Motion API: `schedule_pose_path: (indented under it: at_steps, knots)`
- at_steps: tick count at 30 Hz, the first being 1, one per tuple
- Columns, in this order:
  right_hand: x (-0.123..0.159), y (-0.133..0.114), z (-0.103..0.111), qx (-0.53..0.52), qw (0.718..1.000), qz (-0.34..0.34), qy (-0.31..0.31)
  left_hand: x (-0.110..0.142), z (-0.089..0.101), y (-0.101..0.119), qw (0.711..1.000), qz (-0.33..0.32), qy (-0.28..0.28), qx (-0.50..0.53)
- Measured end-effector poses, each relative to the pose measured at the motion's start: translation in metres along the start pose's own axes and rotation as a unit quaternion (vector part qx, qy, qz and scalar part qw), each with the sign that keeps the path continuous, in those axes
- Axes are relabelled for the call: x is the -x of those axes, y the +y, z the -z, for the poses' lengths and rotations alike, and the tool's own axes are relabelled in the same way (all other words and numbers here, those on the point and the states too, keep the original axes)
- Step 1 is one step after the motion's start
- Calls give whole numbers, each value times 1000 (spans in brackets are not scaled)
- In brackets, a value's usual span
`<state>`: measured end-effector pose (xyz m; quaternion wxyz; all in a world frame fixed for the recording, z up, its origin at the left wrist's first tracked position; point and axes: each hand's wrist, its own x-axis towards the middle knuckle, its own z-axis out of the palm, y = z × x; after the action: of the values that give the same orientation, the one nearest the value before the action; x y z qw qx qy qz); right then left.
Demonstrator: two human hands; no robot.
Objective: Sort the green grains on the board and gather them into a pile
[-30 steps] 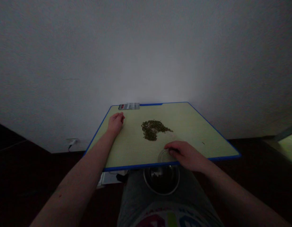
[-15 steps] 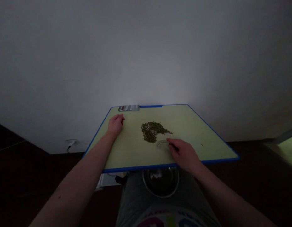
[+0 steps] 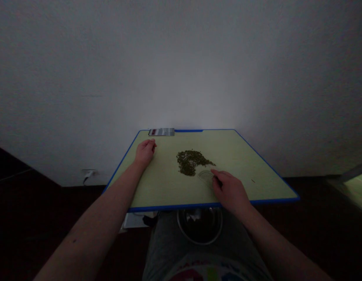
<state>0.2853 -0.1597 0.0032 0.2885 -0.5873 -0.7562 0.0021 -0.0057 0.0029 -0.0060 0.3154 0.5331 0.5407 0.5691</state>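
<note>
Your right hand (image 3: 231, 191) has its grip closed on the edge of a clear, curved-rimmed piece (image 3: 205, 175), pinched between thumb and fingers low over the worktop (image 3: 166, 191). That piece sits just beside the near right side of a flat, uneven pile of small greenish-brown bits (image 3: 187, 163), near the middle of the worktop; you can't tell whether the two touch. Your left hand (image 3: 145, 151) rests near the left edge with its fingers curled in, the grip closed; you can't see whether anything is inside it. Beyond that hand, a phone (image 3: 161, 132) lies at the far left, by the blue edging. A thin brown sliver (image 3: 253, 180) lies to the right of your right hand, well apart from the pile. Below the near edge, a round metal bowl (image 3: 200, 239) is at your lap, its contents too dark to make out
</note>
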Motion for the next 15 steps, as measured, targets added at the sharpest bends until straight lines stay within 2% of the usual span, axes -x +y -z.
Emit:
schedule_pose_path:
  at_steps: [6,12,15]
  knots:
    - [7,12,7,-4,1000,-19,12,3,0,4,1000,9,4,-9]
    - [4,-10,-2,-60,998,28,-11,2,-3,2,1000,-1,2,-4]
    - [0,-18,-6,-64,997,33,-2,1,-4,0,1000,3,4,-4]
